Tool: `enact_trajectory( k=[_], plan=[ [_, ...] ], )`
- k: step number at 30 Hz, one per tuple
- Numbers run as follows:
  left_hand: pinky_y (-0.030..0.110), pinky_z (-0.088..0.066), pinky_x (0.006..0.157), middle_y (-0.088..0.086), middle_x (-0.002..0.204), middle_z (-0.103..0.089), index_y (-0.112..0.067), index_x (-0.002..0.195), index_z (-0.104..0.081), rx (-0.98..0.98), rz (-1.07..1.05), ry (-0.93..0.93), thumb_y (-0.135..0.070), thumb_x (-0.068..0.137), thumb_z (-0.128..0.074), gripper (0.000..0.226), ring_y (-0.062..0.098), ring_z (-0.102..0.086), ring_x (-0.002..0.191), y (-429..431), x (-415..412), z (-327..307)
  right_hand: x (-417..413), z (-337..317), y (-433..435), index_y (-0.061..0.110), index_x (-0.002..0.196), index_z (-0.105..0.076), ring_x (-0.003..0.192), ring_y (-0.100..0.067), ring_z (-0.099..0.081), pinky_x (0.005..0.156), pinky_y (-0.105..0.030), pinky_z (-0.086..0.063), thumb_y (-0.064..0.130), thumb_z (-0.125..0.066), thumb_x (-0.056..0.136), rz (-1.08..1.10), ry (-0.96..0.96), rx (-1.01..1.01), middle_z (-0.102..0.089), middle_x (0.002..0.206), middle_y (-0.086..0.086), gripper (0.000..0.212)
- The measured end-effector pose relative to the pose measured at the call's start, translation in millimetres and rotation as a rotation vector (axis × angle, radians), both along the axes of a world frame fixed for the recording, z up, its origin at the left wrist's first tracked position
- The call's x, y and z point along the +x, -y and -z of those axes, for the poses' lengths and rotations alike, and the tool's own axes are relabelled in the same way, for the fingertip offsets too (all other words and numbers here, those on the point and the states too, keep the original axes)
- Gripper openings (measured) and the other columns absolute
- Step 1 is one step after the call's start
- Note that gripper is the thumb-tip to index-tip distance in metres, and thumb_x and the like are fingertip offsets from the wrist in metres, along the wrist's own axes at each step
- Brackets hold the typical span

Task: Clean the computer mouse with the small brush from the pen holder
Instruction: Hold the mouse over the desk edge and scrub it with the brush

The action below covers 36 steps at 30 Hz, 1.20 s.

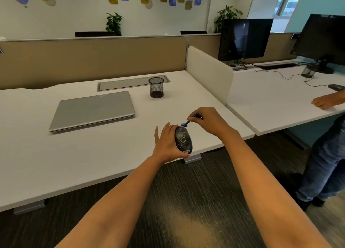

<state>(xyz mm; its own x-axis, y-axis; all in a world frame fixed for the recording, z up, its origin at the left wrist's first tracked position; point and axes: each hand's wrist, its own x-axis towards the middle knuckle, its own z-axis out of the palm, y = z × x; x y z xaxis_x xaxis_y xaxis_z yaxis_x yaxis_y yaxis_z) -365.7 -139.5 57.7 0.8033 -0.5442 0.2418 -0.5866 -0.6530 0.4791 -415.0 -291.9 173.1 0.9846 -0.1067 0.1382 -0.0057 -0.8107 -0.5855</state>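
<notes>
A black computer mouse (183,139) speckled with yellowish crumbs is gripped from its left side by my left hand (166,142), just above the white desk's front edge. My right hand (210,119) pinches a small blue brush (189,122) whose bristle end touches the far end of the mouse. A black mesh pen holder (156,87) stands farther back on the desk and looks empty.
A closed silver laptop (93,110) lies to the left on the white desk (74,154). A cream divider panel (209,72) separates a neighbouring desk with two monitors (244,38), cables and another mouse (336,87). Another person stands at the right, hand (323,102) on that desk.
</notes>
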Motion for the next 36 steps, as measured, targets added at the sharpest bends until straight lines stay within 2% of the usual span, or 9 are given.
enact_trajectory(
  k=[4, 7, 10, 13, 19, 24, 29, 33, 36],
  plan=[
    [0.045, 0.018, 0.112, -0.001, 0.148, -0.028, -0.020, 0.139, -0.024, -0.004, -0.013, 0.000, -0.066, 0.049, -0.064, 0.109, 0.016, -0.004, 0.143, -1, -2, 3, -7, 2, 2, 0.007, 0.106, -0.068, 0.093, -0.018, -0.057, 0.078, -0.025, -0.042, 0.020, -0.059, 0.089, -0.046, -0.068, -0.022, -0.068, 0.109, -0.015, 0.023],
    [0.045, 0.018, 0.112, 0.000, 0.148, -0.027, -0.019, 0.140, -0.023, 0.009, -0.014, -0.001, -0.067, 0.049, -0.064, 0.110, 0.016, -0.004, 0.143, -2, -3, 6, -14, -3, 7, 0.009, 0.105, -0.069, 0.092, -0.018, -0.059, 0.078, -0.027, -0.045, 0.020, -0.059, 0.089, -0.100, -0.141, -0.089, -0.069, 0.107, -0.014, 0.022],
    [0.046, 0.017, 0.112, 0.000, 0.148, -0.027, -0.019, 0.140, -0.023, 0.007, -0.003, -0.013, -0.066, 0.049, -0.065, 0.111, 0.016, -0.004, 0.144, -1, -7, 7, -17, -7, 10, 0.009, 0.105, -0.068, 0.087, -0.015, -0.056, 0.074, -0.023, -0.042, 0.021, -0.059, 0.089, -0.081, -0.090, -0.091, -0.069, 0.106, -0.013, 0.022],
    [0.046, 0.019, 0.111, -0.001, 0.149, -0.027, -0.021, 0.140, -0.022, 0.003, 0.005, -0.012, -0.067, 0.049, -0.066, 0.111, 0.015, -0.004, 0.144, 4, -12, 5, -19, -8, 4, 0.007, 0.107, -0.067, 0.092, -0.017, -0.057, 0.079, -0.023, -0.043, 0.020, -0.058, 0.090, -0.034, -0.005, -0.046, -0.067, 0.110, -0.014, 0.023],
    [0.045, 0.020, 0.110, 0.000, 0.149, -0.026, -0.020, 0.140, -0.022, 0.000, -0.008, -0.023, -0.065, 0.051, -0.072, 0.112, 0.015, -0.003, 0.144, 2, -18, 2, -22, -5, -5, 0.006, 0.108, -0.067, 0.102, -0.025, -0.059, 0.081, -0.024, -0.042, 0.020, -0.057, 0.090, -0.078, -0.073, -0.112, -0.066, 0.113, -0.016, 0.024],
    [0.045, 0.019, 0.110, 0.000, 0.150, -0.025, -0.019, 0.141, -0.021, 0.020, -0.006, -0.016, -0.061, 0.056, -0.075, 0.108, 0.015, -0.002, 0.144, -4, -26, 2, -27, -18, -9, 0.007, 0.108, -0.067, 0.087, -0.016, -0.054, 0.076, -0.026, -0.041, 0.018, -0.057, 0.091, -0.131, -0.127, -0.194, -0.068, 0.111, -0.015, 0.023],
    [0.046, 0.019, 0.111, -0.001, 0.149, -0.026, -0.021, 0.140, -0.021, 0.011, -0.009, -0.038, -0.063, 0.054, -0.073, 0.109, 0.014, -0.002, 0.144, -10, -28, -1, -31, -16, -27, 0.007, 0.108, -0.067, 0.104, -0.026, -0.060, 0.083, -0.025, -0.042, 0.019, -0.057, 0.091, -0.104, -0.053, -0.189, -0.067, 0.113, -0.016, 0.024],
    [0.044, 0.021, 0.110, -0.002, 0.149, -0.026, -0.020, 0.140, -0.022, 0.017, -0.012, -0.025, -0.062, 0.055, -0.075, 0.109, 0.014, -0.002, 0.143, -21, -30, -1, -36, -14, -38, 0.008, 0.110, -0.067, 0.106, -0.027, -0.059, 0.087, -0.031, -0.045, 0.020, -0.055, 0.092, -0.122, -0.134, -0.248, -0.065, 0.115, -0.016, 0.025],
    [0.045, 0.020, 0.110, -0.002, 0.149, -0.026, -0.020, 0.140, -0.022, 0.014, -0.002, -0.042, -0.061, 0.054, -0.076, 0.110, 0.013, -0.002, 0.143, -27, -35, -1, -41, -19, -45, 0.008, 0.108, -0.067, 0.104, -0.027, -0.059, 0.085, -0.031, -0.045, 0.021, -0.055, 0.092, -0.106, -0.113, -0.234, -0.066, 0.113, -0.015, 0.024]
  ],
)
